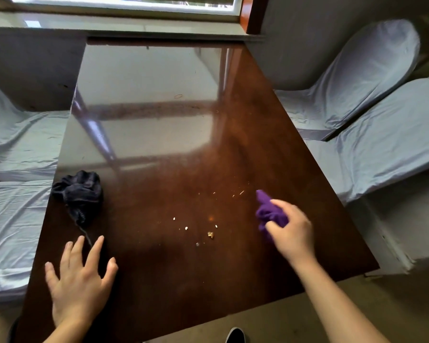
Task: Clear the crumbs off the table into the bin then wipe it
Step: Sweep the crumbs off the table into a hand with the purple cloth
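Left hand (79,280) flat, fingers spread, grasping nothing, over near-left tabletop (159,280). Dark cloth (81,191) bunched just beyond it, untouched. Crumbs (198,231) scattered mid-tabletop, between hands; likely light, loose, easily flicked, so best swept together, not pinched. Right hand (291,229) fingers clenched round purple cloth (266,210), soft, bunched. Bin not visible.

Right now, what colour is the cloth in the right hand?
Purple. The cloth is bunched in the right hand, clearest in the head view.
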Demonstrator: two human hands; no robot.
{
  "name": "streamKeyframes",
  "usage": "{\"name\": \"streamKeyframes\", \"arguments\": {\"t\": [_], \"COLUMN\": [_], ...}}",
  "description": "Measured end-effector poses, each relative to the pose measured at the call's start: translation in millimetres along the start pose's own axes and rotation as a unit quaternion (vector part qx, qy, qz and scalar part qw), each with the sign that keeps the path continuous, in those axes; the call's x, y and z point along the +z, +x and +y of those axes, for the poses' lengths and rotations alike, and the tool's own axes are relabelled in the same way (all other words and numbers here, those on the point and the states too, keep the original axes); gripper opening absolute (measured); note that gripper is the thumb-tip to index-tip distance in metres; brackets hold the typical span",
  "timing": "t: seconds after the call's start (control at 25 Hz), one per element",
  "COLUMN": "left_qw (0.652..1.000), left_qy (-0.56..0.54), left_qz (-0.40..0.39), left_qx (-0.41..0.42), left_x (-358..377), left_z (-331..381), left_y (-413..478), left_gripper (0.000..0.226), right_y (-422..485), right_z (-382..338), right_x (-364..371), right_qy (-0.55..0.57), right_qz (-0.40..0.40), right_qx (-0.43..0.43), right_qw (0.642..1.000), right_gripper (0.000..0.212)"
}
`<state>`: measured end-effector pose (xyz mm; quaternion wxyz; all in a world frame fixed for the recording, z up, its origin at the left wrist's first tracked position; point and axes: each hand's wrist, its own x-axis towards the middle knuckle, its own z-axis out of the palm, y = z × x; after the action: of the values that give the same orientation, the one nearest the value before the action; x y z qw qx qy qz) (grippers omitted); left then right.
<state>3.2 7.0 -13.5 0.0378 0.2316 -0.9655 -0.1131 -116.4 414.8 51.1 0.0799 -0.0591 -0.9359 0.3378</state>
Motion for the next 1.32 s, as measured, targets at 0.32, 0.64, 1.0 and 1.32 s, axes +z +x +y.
{"name": "streamKeyframes", "arguments": {"t": [0.32,0.64,1.0,1.32], "left_qw": [1.0,1.0,1.0,1.0], "left_qy": [-0.005,0.002,0.008,0.011], "left_qz": [0.009,0.006,0.014,0.022], "left_qx": [0.0,0.003,0.009,0.012], "left_x": [-7,-6,-3,-2], "left_z": [3,-2,-4,-8], "left_y": [1,1,2,2], "left_gripper": [0.073,0.069,0.066,0.062], "right_y": [-9,-47,-14,-60], "right_z": [18,-83,-68,-128], "right_x": [19,90,65,100], "right_qy": [-0.146,-0.025,-0.069,0.114], "right_qz": [-0.053,-0.173,-0.183,-0.228], "right_qx": [0.016,-0.145,-0.045,-0.041], "right_qw": [0.988,0.974,0.98,0.966], "right_gripper": [0.055,0.052,0.057,0.06]}}
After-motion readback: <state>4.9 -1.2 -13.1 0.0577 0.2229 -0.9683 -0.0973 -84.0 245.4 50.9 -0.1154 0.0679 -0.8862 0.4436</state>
